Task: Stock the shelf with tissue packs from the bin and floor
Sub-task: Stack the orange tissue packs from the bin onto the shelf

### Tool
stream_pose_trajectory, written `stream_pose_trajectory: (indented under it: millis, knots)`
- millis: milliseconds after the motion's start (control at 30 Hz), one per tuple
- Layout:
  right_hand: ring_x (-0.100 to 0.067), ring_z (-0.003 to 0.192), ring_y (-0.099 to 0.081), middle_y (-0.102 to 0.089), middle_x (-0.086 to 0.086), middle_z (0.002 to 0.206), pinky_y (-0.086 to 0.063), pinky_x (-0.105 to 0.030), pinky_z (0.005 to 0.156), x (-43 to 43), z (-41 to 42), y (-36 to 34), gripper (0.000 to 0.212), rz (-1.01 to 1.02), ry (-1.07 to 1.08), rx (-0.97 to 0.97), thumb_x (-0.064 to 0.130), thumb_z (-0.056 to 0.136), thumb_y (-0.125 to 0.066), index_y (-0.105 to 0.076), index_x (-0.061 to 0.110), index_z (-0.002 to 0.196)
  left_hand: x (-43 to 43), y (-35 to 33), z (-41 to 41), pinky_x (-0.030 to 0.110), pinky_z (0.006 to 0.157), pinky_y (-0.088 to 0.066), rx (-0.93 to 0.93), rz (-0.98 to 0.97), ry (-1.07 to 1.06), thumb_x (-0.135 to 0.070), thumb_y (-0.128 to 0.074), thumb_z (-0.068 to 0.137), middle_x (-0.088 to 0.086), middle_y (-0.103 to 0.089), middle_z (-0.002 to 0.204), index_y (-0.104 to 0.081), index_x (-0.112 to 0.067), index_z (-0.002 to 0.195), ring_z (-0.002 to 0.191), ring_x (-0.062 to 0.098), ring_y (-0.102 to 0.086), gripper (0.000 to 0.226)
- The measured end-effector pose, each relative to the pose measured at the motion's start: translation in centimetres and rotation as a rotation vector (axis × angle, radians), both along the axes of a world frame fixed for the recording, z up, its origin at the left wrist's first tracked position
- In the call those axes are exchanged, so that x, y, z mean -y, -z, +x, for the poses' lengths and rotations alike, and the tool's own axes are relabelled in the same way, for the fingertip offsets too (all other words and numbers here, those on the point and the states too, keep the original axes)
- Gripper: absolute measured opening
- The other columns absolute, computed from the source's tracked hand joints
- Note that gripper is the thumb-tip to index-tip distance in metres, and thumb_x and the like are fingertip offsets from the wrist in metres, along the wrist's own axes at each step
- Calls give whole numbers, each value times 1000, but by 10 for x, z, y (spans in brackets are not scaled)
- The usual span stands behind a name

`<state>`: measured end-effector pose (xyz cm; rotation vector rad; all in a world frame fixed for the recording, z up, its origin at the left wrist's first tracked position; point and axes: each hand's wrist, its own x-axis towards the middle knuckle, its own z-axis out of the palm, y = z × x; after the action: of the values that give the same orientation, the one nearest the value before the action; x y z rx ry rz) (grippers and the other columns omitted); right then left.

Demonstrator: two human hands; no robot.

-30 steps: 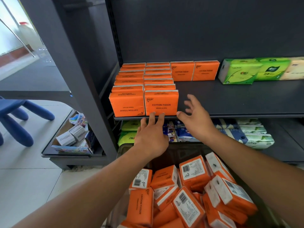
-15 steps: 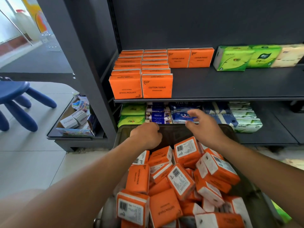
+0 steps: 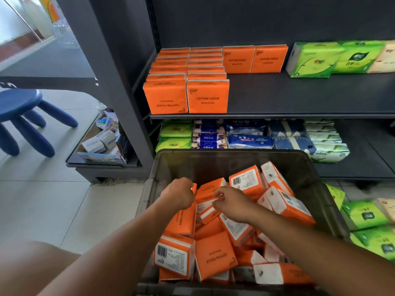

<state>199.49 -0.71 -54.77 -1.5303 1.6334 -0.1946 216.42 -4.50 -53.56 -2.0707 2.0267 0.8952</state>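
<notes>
A dark grey bin in front of the shelf holds several loose orange tissue packs. Both my hands are down inside it. My left hand is curled round the edge of an orange pack standing at the bin's left side. My right hand pinches the white end of another orange pack in the middle of the pile. On the upper shelf, orange packs stand in two full rows at the left, with two more at the back.
Green tissue packs stand at the back right of the upper shelf. The lower shelf carries green, blue and white packs. More green packs lie on the floor right of the bin. A blue stool and a low box of small items are at the left.
Both hands came down from the front edge of the upper shelf into the bin and closed on orange packs. The view tilted down.
</notes>
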Motion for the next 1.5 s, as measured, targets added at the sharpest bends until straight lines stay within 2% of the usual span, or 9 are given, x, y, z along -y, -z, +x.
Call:
stream_pose_trajectory:
  millis: [200,367,467,767,1000,1067,1200,1400,1500]
  knots:
    - [-30,61,-64,-68,-22,95,-53,-32,46,-16,36,47,43,369,48,58,45,98,-51,-59,7,116,4,29,13,37,105,-46,31,104,70,-9,-45,96,10,-43,150,-46,-21,145,132,29,-48,51]
    - [-26,111,-63,-64,-4,127,-51,-37,94,-20,61,70,55,366,15,64,61,87,-59,-61,25,129,12,44,24,36,107,-44,29,133,59,-10,-48,94,10,-45,150,-45,-20,146,133,28,-48,53]
    - [-21,119,-59,-60,4,137,-46,-39,101,-19,71,75,67,336,-58,44,71,77,-58,-55,37,135,15,50,29,37,105,-47,9,141,21,-7,-46,95,10,-46,148,-44,-20,147,130,29,-50,53]
    - [-14,88,-65,-71,1,98,-52,-30,82,-10,63,67,20,342,157,226,36,85,-68,-69,22,100,23,48,33,32,92,-51,-25,119,11,-9,-40,98,12,-55,137,-50,-18,141,118,28,-58,45]
    - [-15,70,-67,-71,-1,79,-52,-27,61,5,20,33,11,203,388,346,27,88,-68,-72,16,86,28,41,31,33,87,-51,-282,156,-146,-1,-45,94,8,-60,108,-66,-12,112,97,24,-58,29]
    - [-15,68,-68,-71,-6,86,-57,-29,59,8,7,19,11,202,443,435,23,92,-67,-71,13,96,25,34,26,31,71,-48,-336,176,-162,2,-42,93,10,-58,97,-63,-6,115,86,23,-55,31]
    - [-18,88,-69,-71,-6,104,-61,-32,69,17,-16,-5,23,137,502,528,22,95,-65,-65,15,117,19,16,13,26,64,-49,-470,266,-221,2,-51,89,11,-64,109,-57,-9,116,98,24,-62,30]
    - [-21,100,-68,-73,0,104,-55,-42,93,28,-48,-39,24,15,668,615,32,92,-69,-64,23,114,22,-5,-7,37,79,-57,-790,310,-293,4,-60,82,10,-71,100,-54,-15,118,95,23,-69,41]
    - [-20,98,-70,-74,-2,105,-57,-39,88,30,-59,-57,22,-92,710,652,33,93,-68,-65,22,112,21,-18,-22,34,77,-56,-905,242,-289,5,-62,86,7,-73,95,-54,-15,117,93,21,-69,37]
